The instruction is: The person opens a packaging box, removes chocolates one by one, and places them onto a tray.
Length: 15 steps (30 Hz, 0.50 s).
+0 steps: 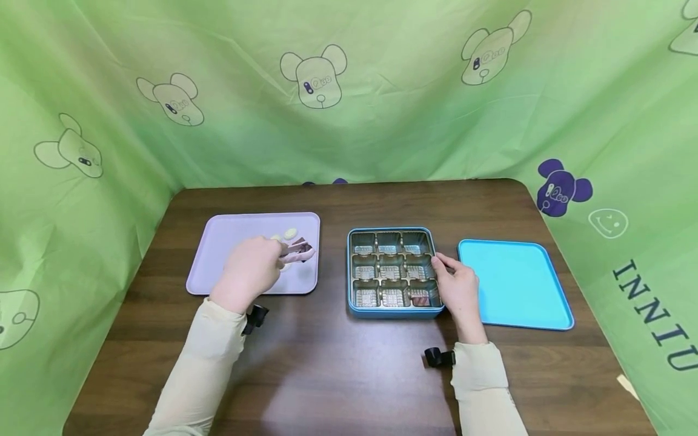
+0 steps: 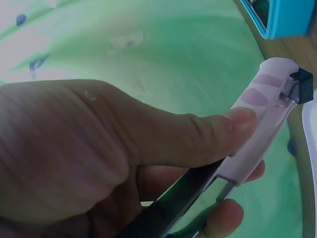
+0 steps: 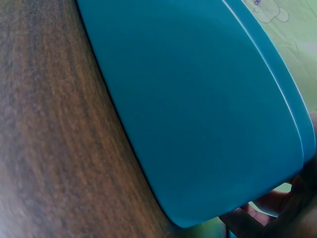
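Observation:
My left hand [image 1: 252, 266] grips a pair of tongs [image 2: 265, 119], thumb along one arm and fingers round the other. Between their pale pink tips sits a small dark chocolate-like piece [image 2: 300, 85], above the lilac tray [image 1: 218, 248]. Pale oval pieces, one of them a whitish oval [image 1: 291, 232], lie on that tray. My right hand [image 1: 459, 289] holds the right side of a blue box [image 1: 395, 313], its thumb at the rim. Inside, a metallic insert [image 1: 391, 258] has rows of square compartments; the front right one contains a striped reddish-brown piece [image 1: 420, 300].
A bright blue lid-like tray [image 1: 515, 284] lies flat to the right of the box, behind my right hand. The brown wooden table [image 1: 338, 375] is bordered by a green printed curtain [image 1: 382, 139] at the back and sides.

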Motion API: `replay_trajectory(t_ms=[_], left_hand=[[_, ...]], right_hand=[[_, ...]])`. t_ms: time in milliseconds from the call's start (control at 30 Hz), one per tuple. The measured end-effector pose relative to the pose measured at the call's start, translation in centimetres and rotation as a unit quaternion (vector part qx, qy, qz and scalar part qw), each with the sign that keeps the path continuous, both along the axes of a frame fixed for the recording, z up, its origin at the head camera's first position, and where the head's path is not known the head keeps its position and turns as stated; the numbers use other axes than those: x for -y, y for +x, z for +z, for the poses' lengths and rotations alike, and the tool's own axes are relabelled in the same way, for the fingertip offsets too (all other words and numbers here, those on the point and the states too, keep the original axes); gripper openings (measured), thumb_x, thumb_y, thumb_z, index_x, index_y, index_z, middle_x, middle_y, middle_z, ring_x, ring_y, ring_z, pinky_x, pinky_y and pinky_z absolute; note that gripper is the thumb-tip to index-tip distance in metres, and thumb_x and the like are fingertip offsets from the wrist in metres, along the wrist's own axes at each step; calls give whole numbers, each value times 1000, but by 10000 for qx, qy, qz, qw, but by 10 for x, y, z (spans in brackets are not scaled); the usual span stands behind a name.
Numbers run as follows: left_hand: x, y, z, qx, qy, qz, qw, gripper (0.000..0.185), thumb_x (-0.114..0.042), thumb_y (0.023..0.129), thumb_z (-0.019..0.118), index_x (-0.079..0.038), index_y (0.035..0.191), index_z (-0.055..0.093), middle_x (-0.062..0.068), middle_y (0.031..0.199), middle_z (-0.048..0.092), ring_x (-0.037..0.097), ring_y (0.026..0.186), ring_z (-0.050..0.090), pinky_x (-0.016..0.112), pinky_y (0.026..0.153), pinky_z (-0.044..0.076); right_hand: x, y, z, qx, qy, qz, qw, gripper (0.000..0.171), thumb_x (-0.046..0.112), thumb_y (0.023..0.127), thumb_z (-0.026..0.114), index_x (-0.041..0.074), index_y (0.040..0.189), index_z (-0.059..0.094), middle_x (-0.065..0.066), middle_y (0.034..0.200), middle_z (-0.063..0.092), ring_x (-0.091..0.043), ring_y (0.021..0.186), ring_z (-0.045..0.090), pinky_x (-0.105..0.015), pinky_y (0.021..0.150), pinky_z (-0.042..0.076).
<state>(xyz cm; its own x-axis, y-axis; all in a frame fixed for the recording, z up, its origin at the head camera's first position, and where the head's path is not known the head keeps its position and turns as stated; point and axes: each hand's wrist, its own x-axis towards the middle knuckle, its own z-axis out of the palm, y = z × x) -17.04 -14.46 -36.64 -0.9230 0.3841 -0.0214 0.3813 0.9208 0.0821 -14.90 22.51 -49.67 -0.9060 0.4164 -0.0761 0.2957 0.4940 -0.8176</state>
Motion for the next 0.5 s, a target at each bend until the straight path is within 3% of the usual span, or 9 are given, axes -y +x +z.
replay_trajectory(t_ms=[500], left_hand=[[43,-5,-1,277,70,619,9977,14,-2,84,67,-9,92,76,13,75,68,34,67,64,50,56,50]], right_hand=[[-1,0,-1,-66,23,3,10000,43,35,103,59,5,132,67,-22,127,67,-36,116,63,-51,88,51]])
